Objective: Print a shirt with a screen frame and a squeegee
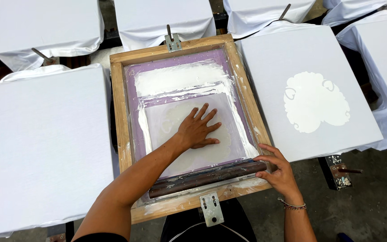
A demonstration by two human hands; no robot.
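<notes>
Screen frame (121, 121) down on centre board. Left hand (198, 130) flat, fingers spread, pressing mesh. Right hand (279, 172) loosely gripping squeegee (207, 178) end at near edge. Right-side shirt (312, 89) printed; left-side shirt (45, 148) blank.

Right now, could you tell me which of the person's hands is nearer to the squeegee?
Right. The right hand grips the end of the squeegee; the left hand lies flat on the screen mesh, above it.
</notes>
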